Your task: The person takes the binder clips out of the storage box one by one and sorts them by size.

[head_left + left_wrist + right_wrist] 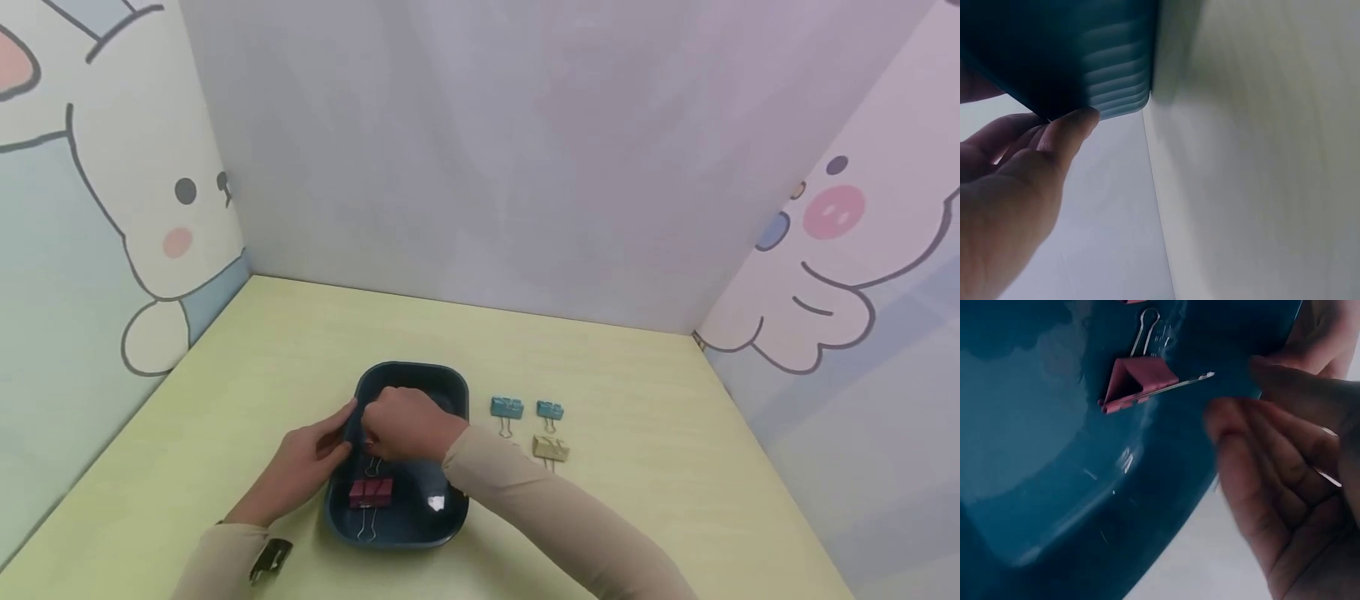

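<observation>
My left hand (306, 462) holds the left rim of a dark blue tray (397, 538), thumb and fingers apart along its edge. In the left wrist view, a fingertip rests against the tray's ribbed outer wall (1116, 75). My right hand (408, 423) is over the tray's inside, fingers bent with a gap between thumb and fingertips. Just beyond those fingertips, a pink binder clip (1141, 381) lies in the tray, apart from the hand. A larger dark pink binder clip (371, 492) lies nearer me in the tray, its wire handles toward me.
Two blue binder clips (507, 407) (550, 410) lie right of the tray. Below them is a yellow binder clip (551, 448), partly hidden by the right sleeve. A black binder clip (271, 560) lies beside the left sleeve. Cartoon-printed walls (450, 167) enclose the pale yellow tabletop (637, 400).
</observation>
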`<state>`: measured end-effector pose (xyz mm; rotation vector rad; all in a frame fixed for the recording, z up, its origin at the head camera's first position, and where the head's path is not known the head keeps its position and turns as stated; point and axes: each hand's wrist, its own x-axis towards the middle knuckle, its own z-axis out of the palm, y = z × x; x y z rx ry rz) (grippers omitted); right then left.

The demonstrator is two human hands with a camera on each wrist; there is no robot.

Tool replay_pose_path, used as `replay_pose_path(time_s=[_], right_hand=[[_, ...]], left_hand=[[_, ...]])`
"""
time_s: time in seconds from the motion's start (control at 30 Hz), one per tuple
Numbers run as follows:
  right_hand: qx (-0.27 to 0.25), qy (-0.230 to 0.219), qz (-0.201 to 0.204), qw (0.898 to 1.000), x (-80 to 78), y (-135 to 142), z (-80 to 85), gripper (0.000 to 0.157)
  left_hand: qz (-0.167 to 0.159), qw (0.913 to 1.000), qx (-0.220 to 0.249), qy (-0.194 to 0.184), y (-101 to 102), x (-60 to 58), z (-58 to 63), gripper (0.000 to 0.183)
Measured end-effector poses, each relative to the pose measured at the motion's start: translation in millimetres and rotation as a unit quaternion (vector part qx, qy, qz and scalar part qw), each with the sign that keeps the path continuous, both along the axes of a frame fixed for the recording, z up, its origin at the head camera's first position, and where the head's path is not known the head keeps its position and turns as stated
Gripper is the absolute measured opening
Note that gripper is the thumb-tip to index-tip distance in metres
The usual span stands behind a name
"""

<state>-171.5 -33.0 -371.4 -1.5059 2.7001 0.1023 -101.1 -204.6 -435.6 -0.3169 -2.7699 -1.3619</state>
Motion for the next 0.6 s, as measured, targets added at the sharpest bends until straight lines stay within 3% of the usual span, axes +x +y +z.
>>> replay_pose_path(time_s=[0.33, 0.6], right_hand=[[0.055, 0.039, 0.01, 0.998, 4.5, -11.7, -5.2, 0.017], [0.07, 0.063, -0.014, 0.995, 7.3, -14.7, -11.6, 0.018]], left_hand=[[0.004, 0.9999, 0.006, 0.009, 0.0, 3.1, 0.7, 0.056], [-0.003, 0.9999, 0.006, 0.011, 0.8, 1.4, 0.1, 0.056]])
